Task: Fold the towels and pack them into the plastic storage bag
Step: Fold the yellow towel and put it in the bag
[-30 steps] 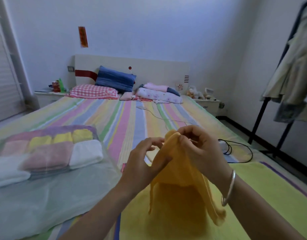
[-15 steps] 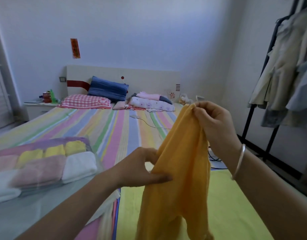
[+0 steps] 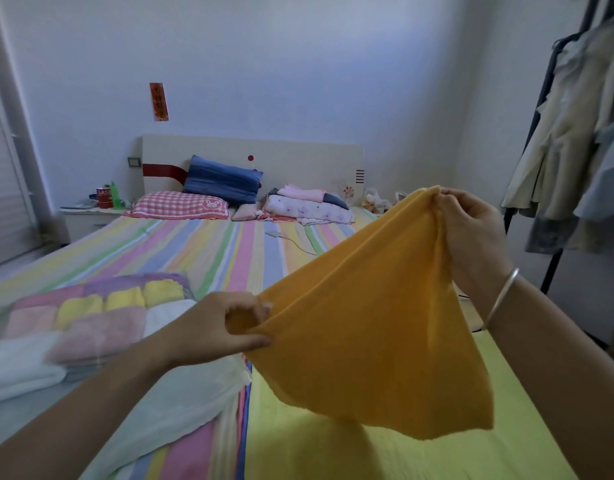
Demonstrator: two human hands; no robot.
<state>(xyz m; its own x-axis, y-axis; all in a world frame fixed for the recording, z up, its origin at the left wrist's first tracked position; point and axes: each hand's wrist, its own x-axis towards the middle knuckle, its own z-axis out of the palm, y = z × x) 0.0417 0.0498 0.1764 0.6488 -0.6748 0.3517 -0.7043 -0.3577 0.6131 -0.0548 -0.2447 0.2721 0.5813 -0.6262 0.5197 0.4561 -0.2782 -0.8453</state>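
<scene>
1. Over the striped bed (image 3: 226,251), an orange towel (image 3: 378,327) that was a bunched clump between close-set hands a second ago, and a narrow hanging column half a second ago, now stretches open in mid-air.
2. The plastic storage bag (image 3: 143,407) lies on the bed to the left and already holds rows of folded towels (image 3: 91,320) in pink, yellow, white and purple. By that showing, most of the packing is done and this towel has yet to get its first fold.
3. The orange towel slopes from upper right to lower left, clear of the bed. It is a plain, soft terry cloth, taut along its top edge, with loose corners hanging below.
4. The right hand (image 3: 472,233) pinches the towel's raised corner, and the left hand (image 3: 226,327), lower and well apart, grips the opposite end between thumb and fingers.
5. A silver bangle (image 3: 503,296) circles the right wrist.
</scene>
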